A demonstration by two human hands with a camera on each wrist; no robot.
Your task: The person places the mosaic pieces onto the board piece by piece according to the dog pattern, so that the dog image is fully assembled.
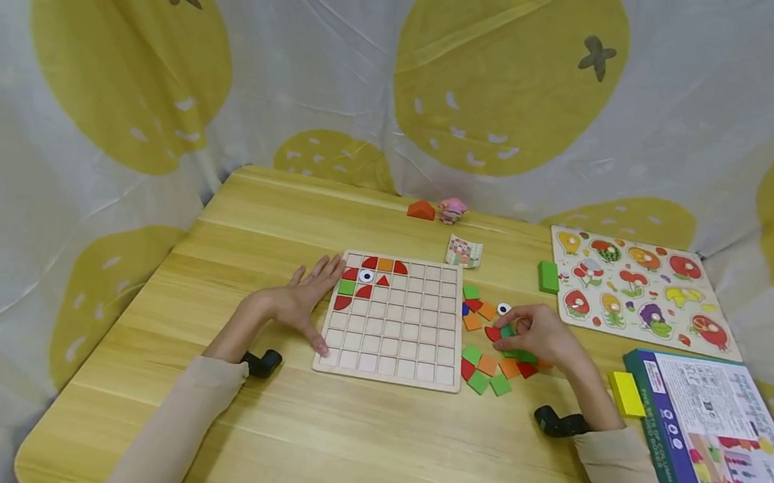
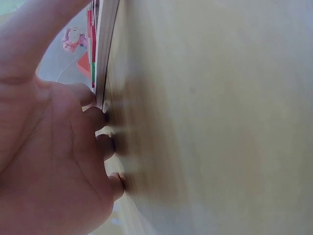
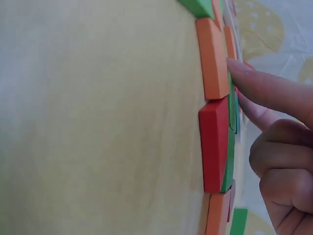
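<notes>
A square wooden grid board [image 1: 386,381] lies in the middle of the table. Its upper left cells hold red quarter-round pieces [image 1: 401,268], an orange square [image 1: 385,265], a green square [image 1: 346,288], a red triangle [image 1: 383,281] and an eye piece [image 1: 366,276]. My left hand [image 1: 293,304] spreads along the board's left edge, thumb at the lower corner; in the left wrist view its fingertips [image 2: 117,183] touch the table. Right of the board, my right hand [image 1: 537,335] pinches a red quarter-round piece [image 1: 493,334] between thumb and forefinger, over the loose pieces.
Loose green squares [image 1: 477,382] and orange squares [image 1: 472,322] surround the right hand. A small pattern card [image 1: 464,251], red block [image 1: 421,210] and pink figurine [image 1: 452,210] lie behind the board. Right are a fruit puzzle [image 1: 648,290], green block [image 1: 548,276], yellow block [image 1: 626,394] and box [image 1: 723,453].
</notes>
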